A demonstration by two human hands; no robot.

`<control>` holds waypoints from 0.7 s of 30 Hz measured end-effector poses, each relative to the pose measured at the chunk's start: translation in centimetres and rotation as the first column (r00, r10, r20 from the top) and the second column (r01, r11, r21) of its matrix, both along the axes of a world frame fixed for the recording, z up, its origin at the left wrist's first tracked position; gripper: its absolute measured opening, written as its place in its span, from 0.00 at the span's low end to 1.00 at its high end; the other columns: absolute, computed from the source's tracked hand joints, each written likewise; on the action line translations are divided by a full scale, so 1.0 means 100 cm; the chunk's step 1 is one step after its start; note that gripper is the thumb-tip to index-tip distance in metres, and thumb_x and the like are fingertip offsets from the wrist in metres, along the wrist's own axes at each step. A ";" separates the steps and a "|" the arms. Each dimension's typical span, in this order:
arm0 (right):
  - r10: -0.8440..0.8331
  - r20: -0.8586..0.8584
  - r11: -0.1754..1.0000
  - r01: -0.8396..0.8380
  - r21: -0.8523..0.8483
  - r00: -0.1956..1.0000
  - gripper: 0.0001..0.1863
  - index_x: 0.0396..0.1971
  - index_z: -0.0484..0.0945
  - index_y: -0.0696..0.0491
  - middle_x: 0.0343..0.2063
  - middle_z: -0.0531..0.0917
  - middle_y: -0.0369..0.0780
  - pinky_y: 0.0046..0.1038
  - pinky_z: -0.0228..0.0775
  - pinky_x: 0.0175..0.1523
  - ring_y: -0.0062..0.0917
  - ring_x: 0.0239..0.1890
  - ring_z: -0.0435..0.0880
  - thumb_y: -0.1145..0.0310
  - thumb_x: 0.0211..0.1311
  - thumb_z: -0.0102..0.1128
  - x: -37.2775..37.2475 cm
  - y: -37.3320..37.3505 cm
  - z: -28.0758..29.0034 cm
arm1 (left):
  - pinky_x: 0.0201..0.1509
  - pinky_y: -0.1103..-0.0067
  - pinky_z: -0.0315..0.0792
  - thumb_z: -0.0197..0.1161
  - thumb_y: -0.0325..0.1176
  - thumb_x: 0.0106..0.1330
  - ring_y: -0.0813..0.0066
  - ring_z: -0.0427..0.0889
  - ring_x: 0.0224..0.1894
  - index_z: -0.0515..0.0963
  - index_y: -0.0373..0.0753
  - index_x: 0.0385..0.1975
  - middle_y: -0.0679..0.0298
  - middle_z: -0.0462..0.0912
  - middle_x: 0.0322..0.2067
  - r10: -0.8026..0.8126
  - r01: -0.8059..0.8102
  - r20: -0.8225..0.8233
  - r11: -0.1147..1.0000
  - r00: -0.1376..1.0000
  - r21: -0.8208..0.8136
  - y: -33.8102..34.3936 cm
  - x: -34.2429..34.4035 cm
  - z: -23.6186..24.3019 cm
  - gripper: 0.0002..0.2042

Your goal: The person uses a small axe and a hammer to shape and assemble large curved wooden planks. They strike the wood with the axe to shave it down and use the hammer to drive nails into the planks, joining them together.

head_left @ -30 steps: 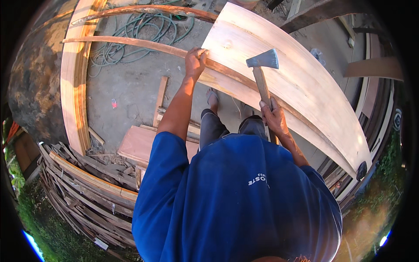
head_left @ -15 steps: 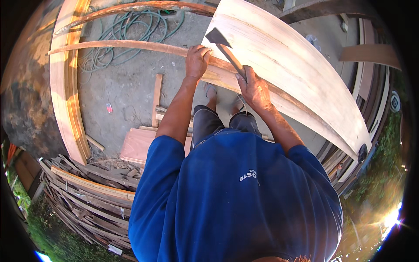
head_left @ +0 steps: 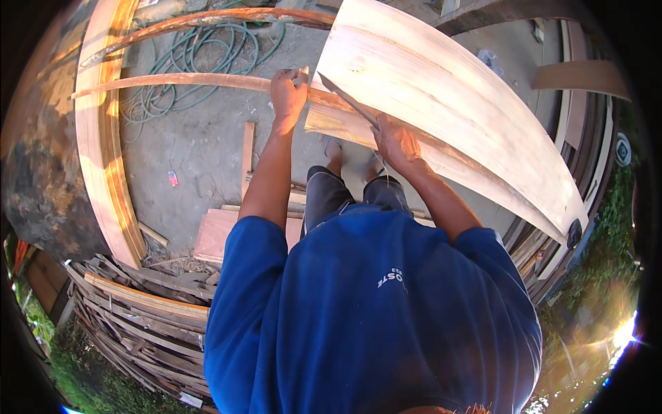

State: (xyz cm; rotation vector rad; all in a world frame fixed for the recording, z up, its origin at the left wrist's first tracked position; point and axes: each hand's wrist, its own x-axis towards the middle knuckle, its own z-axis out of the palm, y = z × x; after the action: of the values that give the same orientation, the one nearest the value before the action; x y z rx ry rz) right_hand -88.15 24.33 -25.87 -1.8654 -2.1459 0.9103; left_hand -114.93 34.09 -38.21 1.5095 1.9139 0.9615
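Observation:
My left hand (head_left: 288,96) grips a long, thin wooden strip (head_left: 193,81) beside the end of a broad, pale, curved board (head_left: 448,103); what lies between its fingertips is hard to make out. My right hand (head_left: 396,138) is closed round the handle of a hatchet (head_left: 355,103), whose head is seen nearly edge-on at the strip, just right of my left hand. A lower plank (head_left: 324,121) runs under the strip and board, above my legs.
A stack of long planks (head_left: 100,159) lines the left. A coiled green hose (head_left: 200,52) lies on the concrete floor (head_left: 165,207). Scrap wood (head_left: 138,324) is piled at lower left, pink board offcuts (head_left: 214,234) near my legs, more timber (head_left: 572,103) at right.
The hatchet has swung up-left from upright at right, then lowered and turned edge-on beside my left hand. My left hand has shifted slightly left and up along the strip.

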 end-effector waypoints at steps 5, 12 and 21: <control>-0.067 0.055 0.982 0.075 -0.176 0.996 0.17 0.45 0.72 0.54 0.26 0.84 0.57 0.57 0.74 0.36 0.59 0.32 0.85 0.54 0.75 0.58 0.010 -0.011 0.004 | 0.55 0.60 0.75 0.60 0.60 0.71 0.47 0.86 0.48 0.88 0.36 0.39 0.48 0.88 0.44 -0.245 0.137 -0.278 0.925 0.929 -0.355 0.038 0.007 -0.017 0.28; -0.306 -0.104 0.939 0.281 -0.199 0.946 0.17 0.43 0.73 0.56 0.25 0.83 0.57 0.51 0.73 0.37 0.57 0.32 0.85 0.56 0.75 0.59 0.046 -0.045 0.013 | 0.54 0.55 0.72 0.53 0.70 0.71 0.45 0.86 0.44 0.86 0.35 0.32 0.47 0.89 0.36 -0.158 0.126 -0.036 0.888 0.987 -0.442 0.052 0.031 -0.014 0.36; -0.491 -0.075 0.841 0.449 -0.301 0.868 0.18 0.39 0.74 0.59 0.24 0.82 0.55 0.45 0.73 0.35 0.47 0.28 0.86 0.56 0.74 0.61 0.058 -0.071 0.027 | 0.30 0.60 0.68 0.62 0.61 0.71 0.49 0.74 0.19 0.76 0.31 0.16 0.45 0.77 0.16 -0.200 0.193 -0.051 0.974 0.979 -0.115 0.030 0.014 0.027 0.34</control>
State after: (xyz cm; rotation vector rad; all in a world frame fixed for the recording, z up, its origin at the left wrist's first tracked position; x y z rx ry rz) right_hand -82.39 17.18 -23.17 -2.2249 -1.4187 1.2211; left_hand -113.57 37.07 -35.49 1.6447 1.7878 0.7184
